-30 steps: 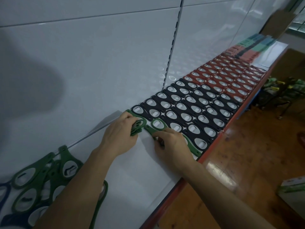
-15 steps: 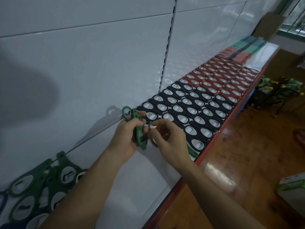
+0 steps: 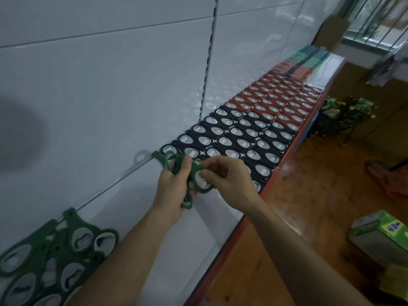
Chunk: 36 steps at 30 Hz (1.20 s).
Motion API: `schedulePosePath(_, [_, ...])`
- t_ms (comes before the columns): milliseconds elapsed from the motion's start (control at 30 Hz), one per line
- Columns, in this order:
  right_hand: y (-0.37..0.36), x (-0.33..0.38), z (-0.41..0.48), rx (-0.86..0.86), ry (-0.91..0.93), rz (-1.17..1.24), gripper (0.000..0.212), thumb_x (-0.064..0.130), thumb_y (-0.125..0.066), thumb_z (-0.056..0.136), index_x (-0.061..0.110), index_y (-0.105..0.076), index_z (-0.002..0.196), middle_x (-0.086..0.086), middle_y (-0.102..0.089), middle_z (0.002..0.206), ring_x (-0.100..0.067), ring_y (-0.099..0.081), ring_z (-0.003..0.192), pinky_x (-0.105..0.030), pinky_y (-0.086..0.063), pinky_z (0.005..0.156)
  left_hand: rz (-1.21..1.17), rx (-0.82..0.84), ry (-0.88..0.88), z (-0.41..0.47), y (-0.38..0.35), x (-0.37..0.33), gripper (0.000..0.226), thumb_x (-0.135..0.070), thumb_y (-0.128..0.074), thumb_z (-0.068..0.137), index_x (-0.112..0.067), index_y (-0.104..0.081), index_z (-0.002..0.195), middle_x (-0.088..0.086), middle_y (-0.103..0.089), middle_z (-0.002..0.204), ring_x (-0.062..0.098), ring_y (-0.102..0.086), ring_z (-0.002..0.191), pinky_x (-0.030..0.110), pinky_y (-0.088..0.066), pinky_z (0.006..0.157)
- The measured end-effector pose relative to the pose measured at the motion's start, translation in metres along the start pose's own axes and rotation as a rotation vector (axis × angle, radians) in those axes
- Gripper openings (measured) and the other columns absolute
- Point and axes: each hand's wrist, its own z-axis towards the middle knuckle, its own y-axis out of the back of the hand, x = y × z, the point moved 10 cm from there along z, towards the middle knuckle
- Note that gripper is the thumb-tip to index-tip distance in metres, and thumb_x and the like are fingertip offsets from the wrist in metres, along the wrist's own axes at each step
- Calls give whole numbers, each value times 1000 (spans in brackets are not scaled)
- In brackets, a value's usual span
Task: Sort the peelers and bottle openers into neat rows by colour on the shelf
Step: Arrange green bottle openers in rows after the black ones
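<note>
Head view: both hands work over the white shelf [image 3: 132, 204], just beside the black rows [image 3: 238, 138].
Left hand [image 3: 173, 193]: grips a stack of green openers [image 3: 174, 165].
Right hand [image 3: 230, 180]: pinches one green opener [image 3: 202, 181] on that stack.
Advice: separate it singly, then lay it flush against the black edge.

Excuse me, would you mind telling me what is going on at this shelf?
A person is sorting flat plastic bottle openers by colour on a white shelf. The left hand grips a small bunch of green openers, and the right hand pinches one of them. Beyond the hands, black openers and then red openers lie in neat rows; a loose heap of green openers lies nearer, at the left.
</note>
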Motion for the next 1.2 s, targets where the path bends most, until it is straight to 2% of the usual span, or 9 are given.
schedulePosePath(100, [24, -8, -1, -53, -58, -103, 11, 11, -73, 92, 22, -73, 96, 4, -74, 82, -15, -71, 74, -43, -61, 70, 97, 98, -62, 2, -4, -4, 20, -30, -66, 98, -13, -58, 91, -2, -43, 65, 13, -34, 54, 26, -30, 47])
schedulePosePath(167, [35, -16, -5, -29, -131, -118, 11, 11, -72, 93, 21, -72, 98, 4, -74, 86, -13, -72, 75, -41, -63, 71, 315, 76, -189, 3, 2, -15, 18, -28, -71, 96, -17, -62, 87, -7, -48, 61, 14, -40, 54, 26, -34, 49])
schedulePosePath(300, [49, -26, -20, -30, -172, -284, 12, 12, -73, 91, 22, -74, 96, 8, -73, 81, -6, -70, 72, -24, -58, 68, 999, -12, -663, -15, -6, -47, 9, -23, -71, 93, -17, -66, 89, -6, -60, 70, 13, -57, 64, 30, -47, 59])
schedulePosePath(433, [48, -30, -39, -15, -169, -455, 12, 16, -73, 90, 26, -76, 97, 15, -71, 86, -1, -65, 78, -14, -50, 65, 1248, 41, -700, -15, -15, -33, 14, -24, -73, 92, -14, -65, 96, -5, -54, 85, 24, -57, 80, 37, -48, 66])
schedulePosePath(567, [43, -28, -52, -77, -117, -564, 14, 19, -72, 90, 25, -78, 101, 14, -67, 94, -3, -63, 83, -24, -57, 77, 1311, 65, -685, -16, -20, -25, 15, -27, -72, 93, -16, -62, 94, -7, -51, 85, 17, -49, 78, 31, -38, 65])
schedulePosePath(700, [42, -26, -62, -168, -108, -688, 15, 23, -72, 92, 25, -78, 105, 7, -60, 104, -13, -58, 98, -31, -54, 84, 1354, 88, -663, -15, -20, -23, 15, -28, -71, 93, -15, -65, 99, -8, -49, 91, 16, -46, 80, 31, -40, 66])
schedulePosePath(900, [37, -24, -77, -162, -91, -692, 16, 27, -67, 91, 27, -77, 104, 6, -58, 95, -14, -54, 92, -30, -44, 71, 1387, 87, -650, -14, -20, -22, 15, -28, -69, 94, -14, -67, 101, -3, -53, 95, 23, -52, 85, 35, -47, 70])
schedulePosePath(1067, [34, -22, -79, -211, -75, -719, 19, 24, -67, 89, 23, -78, 105, 6, -65, 92, -13, -57, 89, -29, -50, 72, 1376, 77, -643, -13, -20, -22, 17, -30, -70, 94, -15, -66, 100, 1, -59, 96, 25, -56, 89, 38, -50, 71])
schedulePosePath(1200, [34, -24, -80, -244, -78, -709, 18, 25, -66, 90, 23, -78, 104, 8, -63, 90, -10, -52, 86, -24, -41, 67, 1373, 58, -625, -12, -18, -21, 16, -32, -71, 94, -17, -64, 96, 1, -59, 92, 24, -56, 85, 38, -51, 69])
